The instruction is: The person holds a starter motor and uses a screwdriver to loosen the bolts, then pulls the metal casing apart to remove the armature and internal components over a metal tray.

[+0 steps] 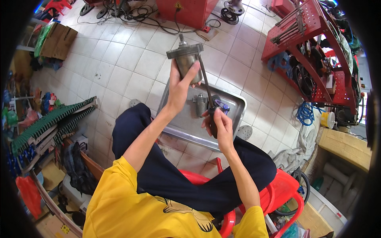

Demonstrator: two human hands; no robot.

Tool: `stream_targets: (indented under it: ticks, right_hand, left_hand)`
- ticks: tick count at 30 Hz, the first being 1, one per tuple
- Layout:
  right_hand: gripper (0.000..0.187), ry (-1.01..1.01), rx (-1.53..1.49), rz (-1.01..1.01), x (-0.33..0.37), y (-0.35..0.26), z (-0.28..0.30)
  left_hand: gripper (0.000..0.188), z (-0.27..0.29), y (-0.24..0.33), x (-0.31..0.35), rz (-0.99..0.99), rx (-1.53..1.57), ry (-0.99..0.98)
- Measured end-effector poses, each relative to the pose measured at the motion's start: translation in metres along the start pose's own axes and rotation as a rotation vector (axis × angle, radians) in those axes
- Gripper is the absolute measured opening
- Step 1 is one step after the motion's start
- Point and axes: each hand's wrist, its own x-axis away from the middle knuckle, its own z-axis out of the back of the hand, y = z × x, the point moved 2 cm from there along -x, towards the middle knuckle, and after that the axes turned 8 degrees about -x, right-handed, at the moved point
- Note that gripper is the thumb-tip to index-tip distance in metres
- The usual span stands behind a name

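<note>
My left hand is wrapped round a cylindrical metal motor, held upright above the tray. A wide flange caps the motor, and a toothed shaft sticks up from it. In my right hand is the dark handle of a long screwdriver. Its thin blade slants up to the motor flange's right underside; whether the tip touches is unclear. Below lies a metal tray, holding a smaller metal part. Beside that, partly behind my right hand, is a dark piece with a blue-purple portion.
The tray stands on white floor tiles between my legs. At right is a red tool rack with a blue coiled hose below. A red machine and cables are ahead. Green-black slatted panels are at left, a red chair under me.
</note>
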Motion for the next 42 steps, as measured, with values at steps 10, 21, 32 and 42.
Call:
stream_targets:
  ticks: [10, 21, 32, 42]
  right_hand:
    - [0.038, 0.000, 0.091, 0.091, -0.001, 0.003, 0.002]
    - [0.047, 0.002, 0.061, 0.065, -0.001, 0.003, -0.004]
    - [0.040, 0.005, 0.047, 0.081, 0.001, 0.003, -0.004]
    - [0.037, 0.048, 0.089, 0.064, 0.002, 0.003, -0.009]
  left_hand:
    - [0.057, 0.002, -0.004, 0.000, 0.006, -0.020, -0.015]
    - [0.066, -0.001, 0.004, 0.006, -0.104, -0.077, -0.025]
    - [0.072, -0.001, 0.004, 0.005, -0.047, -0.061, -0.036]
    - [0.059, -0.004, 0.005, 0.006, -0.085, -0.097, -0.011]
